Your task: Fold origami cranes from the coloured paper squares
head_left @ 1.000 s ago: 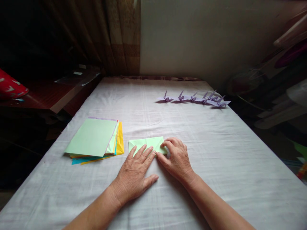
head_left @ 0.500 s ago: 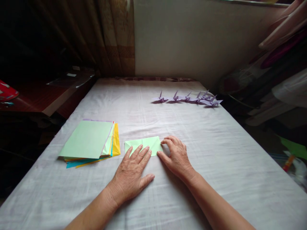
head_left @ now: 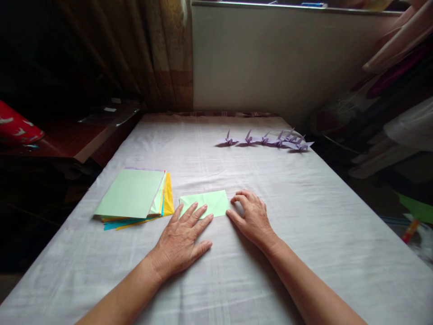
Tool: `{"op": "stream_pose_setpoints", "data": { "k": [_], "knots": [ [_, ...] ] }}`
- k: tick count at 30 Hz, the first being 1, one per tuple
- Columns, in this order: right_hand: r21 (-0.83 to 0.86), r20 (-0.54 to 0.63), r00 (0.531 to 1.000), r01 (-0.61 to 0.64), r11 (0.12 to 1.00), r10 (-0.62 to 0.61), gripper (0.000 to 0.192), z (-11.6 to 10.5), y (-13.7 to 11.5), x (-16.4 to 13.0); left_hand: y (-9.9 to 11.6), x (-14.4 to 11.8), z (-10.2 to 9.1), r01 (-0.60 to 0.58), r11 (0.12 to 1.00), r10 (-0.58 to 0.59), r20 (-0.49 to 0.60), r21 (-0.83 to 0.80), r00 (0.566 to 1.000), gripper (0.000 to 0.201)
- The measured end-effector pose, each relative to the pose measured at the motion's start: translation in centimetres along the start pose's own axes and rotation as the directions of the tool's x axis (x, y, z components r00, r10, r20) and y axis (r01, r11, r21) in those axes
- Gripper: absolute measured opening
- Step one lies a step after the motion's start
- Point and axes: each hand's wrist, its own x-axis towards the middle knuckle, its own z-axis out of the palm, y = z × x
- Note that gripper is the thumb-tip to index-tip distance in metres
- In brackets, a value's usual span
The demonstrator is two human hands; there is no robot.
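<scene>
Head view: a pale, creased cloth (head_left: 321, 234) covers the broad surface, which runs back to a plain wall (head_left: 264, 63) and a brown curtain (head_left: 169, 54), with a reddish wooden desk (head_left: 72, 142) at left. Purple paper cranes (head_left: 265, 140) line the far right. A folded green paper (head_left: 216, 203) lies beside a coloured paper stack (head_left: 130, 194), under the spread, flat fingers of the left hand (head_left: 177, 241); the right hand (head_left: 252, 219), loosely curled with thumb and forefinger apart, is at its right edge.

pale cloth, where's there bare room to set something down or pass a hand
Bare pale cloth lies right of the right hand, and between the folded green paper and the purple paper cranes. It's crowded left of centre: the paper stack, folded green paper and left hand sit close together.
</scene>
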Motion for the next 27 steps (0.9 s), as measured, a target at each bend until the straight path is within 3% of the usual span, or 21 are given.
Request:
{"op": "stream_pose_setpoints", "data": {
  "k": [7, 16, 24, 27],
  "knots": [
    [-0.002, 0.004, 1.000, -0.006, 1.000, 0.006, 0.019, 0.1, 0.2, 0.0, -2.4, -2.9, -0.8, 0.002, 0.996, 0.003, -0.063, 0.084, 0.998, 0.057],
    [0.005, -0.021, 1.000, 0.011, 1.000, -0.010, 0.017, 0.1, 0.1, 0.1, -3.9, -5.1, -1.1, 0.037, 0.990, -0.016, -0.151, 0.133, 0.988, 0.053],
    [0.022, -0.036, 0.999, 0.012, 1.000, -0.011, 0.015, 0.2, 0.3, 0.1, -4.1, -5.8, -2.5, 0.085, 0.981, -0.059, -0.149, 0.177, 0.987, 0.045],
    [0.027, -0.034, 0.999, 0.019, 0.999, -0.018, 0.016, 0.2, 0.4, 0.1, -3.7, -5.1, -2.4, 0.112, 0.978, -0.076, -0.204, 0.174, 0.976, 0.039]
  ]
}}
